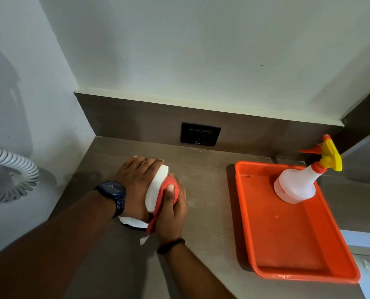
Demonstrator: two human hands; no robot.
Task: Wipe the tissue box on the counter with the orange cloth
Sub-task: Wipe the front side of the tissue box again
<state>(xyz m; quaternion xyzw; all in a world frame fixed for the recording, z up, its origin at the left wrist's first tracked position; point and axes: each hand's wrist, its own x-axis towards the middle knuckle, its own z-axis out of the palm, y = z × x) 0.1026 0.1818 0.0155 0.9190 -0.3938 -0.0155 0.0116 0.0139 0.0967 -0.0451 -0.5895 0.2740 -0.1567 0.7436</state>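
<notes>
A white tissue box sits on the brown counter, left of centre. My left hand, with a dark watch on the wrist, lies over its top and left side and grips it. My right hand presses the orange cloth against the box's right side, thumb on top of the cloth. A white tissue sticks out beneath my left wrist. Most of the box is hidden by both hands.
An orange tray lies on the right, holding a white spray bottle with a yellow and orange trigger. A black wall socket sits in the brown backsplash. A white coiled cord hangs at the left wall.
</notes>
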